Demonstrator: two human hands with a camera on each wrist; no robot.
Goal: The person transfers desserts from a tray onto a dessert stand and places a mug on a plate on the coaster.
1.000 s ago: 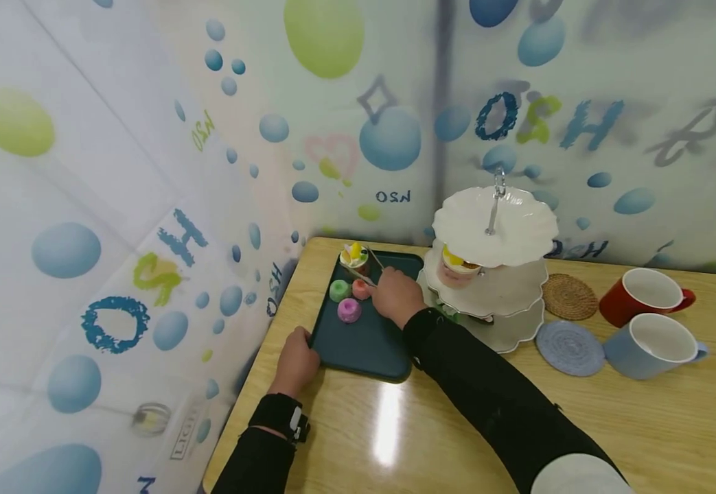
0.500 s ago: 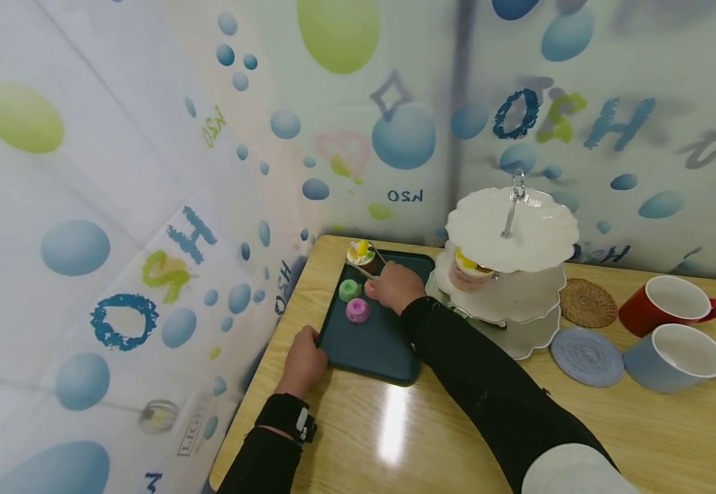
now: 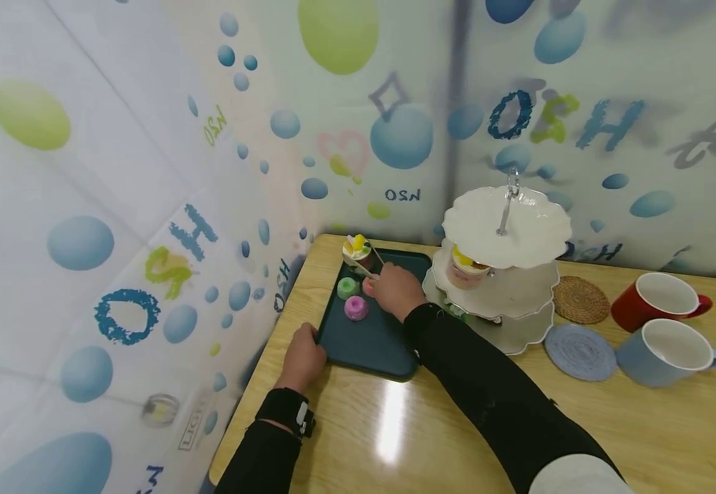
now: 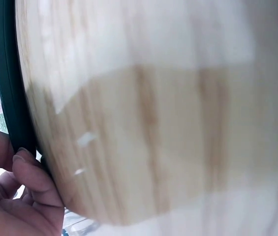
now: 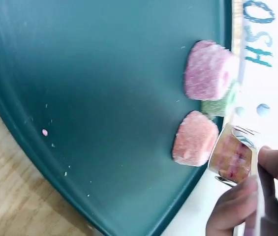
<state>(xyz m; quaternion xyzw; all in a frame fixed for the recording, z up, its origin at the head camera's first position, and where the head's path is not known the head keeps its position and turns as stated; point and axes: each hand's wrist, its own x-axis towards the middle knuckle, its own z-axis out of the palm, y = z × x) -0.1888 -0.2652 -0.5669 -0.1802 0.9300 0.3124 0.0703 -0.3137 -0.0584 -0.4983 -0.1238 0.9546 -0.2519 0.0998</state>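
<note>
My right hand (image 3: pixel 396 291) grips a pair of metal tongs (image 3: pixel 364 269), whose arms reach to either side of a dessert cup (image 3: pixel 358 252) topped with yellow fruit. This cup is at the far left corner of a dark green tray (image 3: pixel 364 350). In the right wrist view, the cup's layered side (image 5: pixel 232 157) shows between the tong tips. Small doughnuts in green (image 3: pixel 348 287), purple (image 3: pixel 355 308) and salmon pink (image 5: pixel 195 140) lie on the tray near it; my right hand partly hides the salmon one in the head view. My left hand (image 3: pixel 303 358) pinches the tray's near left rim (image 4: pixel 12 98).
Right of the tray stands a white three-tier stand (image 3: pixel 506 226), with another fruit-topped cup (image 3: pixel 465 269) on its middle tier. Beyond it are a brown coaster (image 3: pixel 581 300), a blue coaster (image 3: pixel 580 352), a red mug (image 3: pixel 660 302) and a light blue mug (image 3: pixel 666 353). Patterned walls enclose the back and left.
The head view has shifted slightly. My right hand, with tongs and cup, has moved a little leftward over the tray and covers more of the salmon doughnut. My left hand stays at the rim.
</note>
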